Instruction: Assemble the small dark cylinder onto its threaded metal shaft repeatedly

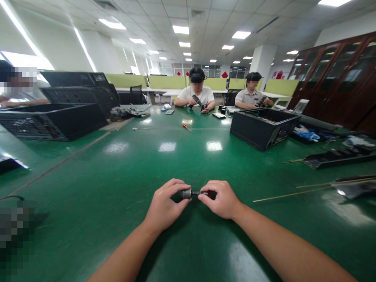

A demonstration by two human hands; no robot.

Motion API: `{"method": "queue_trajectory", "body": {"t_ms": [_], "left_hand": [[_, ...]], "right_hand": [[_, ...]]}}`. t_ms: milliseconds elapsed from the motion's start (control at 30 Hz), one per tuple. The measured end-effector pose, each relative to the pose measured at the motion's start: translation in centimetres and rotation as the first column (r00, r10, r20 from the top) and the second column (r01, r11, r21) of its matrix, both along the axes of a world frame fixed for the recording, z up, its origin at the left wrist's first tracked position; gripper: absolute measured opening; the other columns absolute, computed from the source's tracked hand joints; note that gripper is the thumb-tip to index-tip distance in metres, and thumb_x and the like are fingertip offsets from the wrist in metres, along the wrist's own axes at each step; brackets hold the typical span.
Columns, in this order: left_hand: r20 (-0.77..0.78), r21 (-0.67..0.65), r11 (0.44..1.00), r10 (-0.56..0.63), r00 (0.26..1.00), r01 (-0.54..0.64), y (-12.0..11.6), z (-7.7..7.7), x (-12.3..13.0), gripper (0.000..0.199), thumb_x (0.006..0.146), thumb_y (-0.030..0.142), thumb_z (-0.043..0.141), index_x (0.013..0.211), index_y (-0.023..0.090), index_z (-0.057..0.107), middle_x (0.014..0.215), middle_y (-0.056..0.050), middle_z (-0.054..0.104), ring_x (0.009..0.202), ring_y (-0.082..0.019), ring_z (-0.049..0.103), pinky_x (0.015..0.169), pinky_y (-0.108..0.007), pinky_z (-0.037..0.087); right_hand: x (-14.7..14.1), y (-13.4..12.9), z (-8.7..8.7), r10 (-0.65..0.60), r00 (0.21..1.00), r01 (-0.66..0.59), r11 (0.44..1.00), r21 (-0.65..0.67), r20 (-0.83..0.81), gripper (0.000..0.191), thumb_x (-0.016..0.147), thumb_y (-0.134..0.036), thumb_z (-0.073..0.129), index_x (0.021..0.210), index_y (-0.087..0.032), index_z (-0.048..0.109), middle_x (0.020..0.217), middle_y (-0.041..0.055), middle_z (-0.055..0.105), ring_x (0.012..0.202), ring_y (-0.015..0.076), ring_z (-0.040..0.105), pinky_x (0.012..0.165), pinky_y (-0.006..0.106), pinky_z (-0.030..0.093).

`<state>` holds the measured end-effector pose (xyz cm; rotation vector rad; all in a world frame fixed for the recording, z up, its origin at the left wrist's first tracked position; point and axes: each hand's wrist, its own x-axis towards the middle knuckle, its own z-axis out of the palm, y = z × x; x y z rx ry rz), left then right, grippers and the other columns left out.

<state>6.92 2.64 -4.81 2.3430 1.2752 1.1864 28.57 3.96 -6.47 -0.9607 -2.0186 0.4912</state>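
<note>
Just above the green table (132, 168), my two hands meet over a small dark object. My left hand (164, 203) pinches a short grey cylinder (186, 193) between thumb and fingers. A thin dark threaded-looking rod (196, 193) runs from the cylinder toward the right, lying level. My right hand (222, 199) closes thumb and fingertips on the rod's right part, which looks dark reddish. Fingers cover some of both pieces. Whether cylinder and rod are one piece, I cannot tell.
An orange screwdriver (185, 126) lies farther off. Black computer cases stand at right (249, 131) and left (70, 129). Thin yellowish sticks (282, 196) jut in from the right beside dark metal trays (329, 158). People sit across the table (196, 94) and at far left.
</note>
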Motion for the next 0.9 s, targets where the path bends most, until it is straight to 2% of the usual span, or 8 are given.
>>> {"method": "queue_trajectory", "body": {"t_ms": [900], "left_hand": [[0.009,0.026,0.999,0.024,1.0,-0.024,-0.02,0.41,-0.03,0.021,0.077,0.018,0.07,0.098,0.022,0.072,0.097,-0.005,0.069,0.09,-0.018,0.065,0.082,-0.03,0.053]], "right_hand": [[0.29,0.01,0.29,-0.012,0.998,0.012,1.0,0.004,-0.063,0.004,0.079,-0.021,0.069,0.076,-0.019,0.071,0.066,0.0009,0.066,0.06,0.0146,0.061,0.06,0.026,0.045]]}}
